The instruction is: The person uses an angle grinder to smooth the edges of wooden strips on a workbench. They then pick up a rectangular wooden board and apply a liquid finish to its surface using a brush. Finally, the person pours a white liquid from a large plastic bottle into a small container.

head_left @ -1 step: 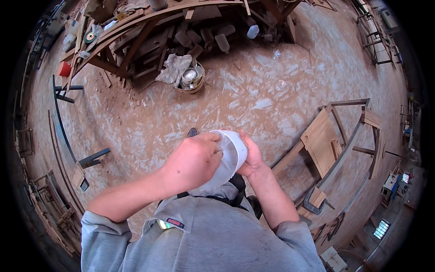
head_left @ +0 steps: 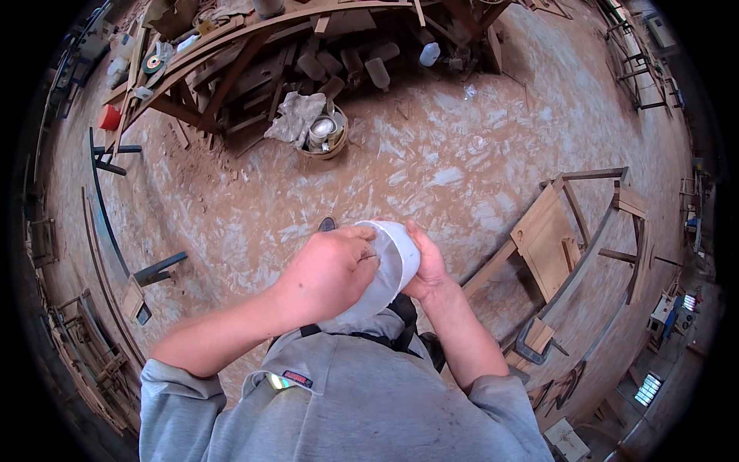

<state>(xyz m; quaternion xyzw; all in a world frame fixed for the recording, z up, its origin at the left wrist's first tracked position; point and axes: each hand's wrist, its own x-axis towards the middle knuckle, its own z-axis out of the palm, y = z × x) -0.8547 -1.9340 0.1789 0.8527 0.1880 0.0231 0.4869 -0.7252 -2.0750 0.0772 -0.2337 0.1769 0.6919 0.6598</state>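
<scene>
A whitish, translucent plastic tub [head_left: 410, 258] is held in front of my body, tilted with its open mouth toward the left. My right hand [head_left: 428, 266] wraps round its outer wall from the right side. Bent fingers of my left hand [head_left: 332, 266] reach in over the rim and touch the inner wall. Those fingers are curled, and the thumb is out of sight. Whether they pinch something small inside the tub cannot be made out.
Ahead stands a wooden workbench [head_left: 239, 37] with plastic bottles [head_left: 377, 73] beneath it. A basket [head_left: 336, 148] holding cans sits before it. Wooden panel [head_left: 545, 239], metal frame and clamp [head_left: 533, 343] lie to the right; a dark metal stand [head_left: 160, 268] is at left. The floor is dusty.
My left hand and forearm have shifted very slightly, with the fingers still at the tub's rim. The right hand and the tub stay nearly in place.
</scene>
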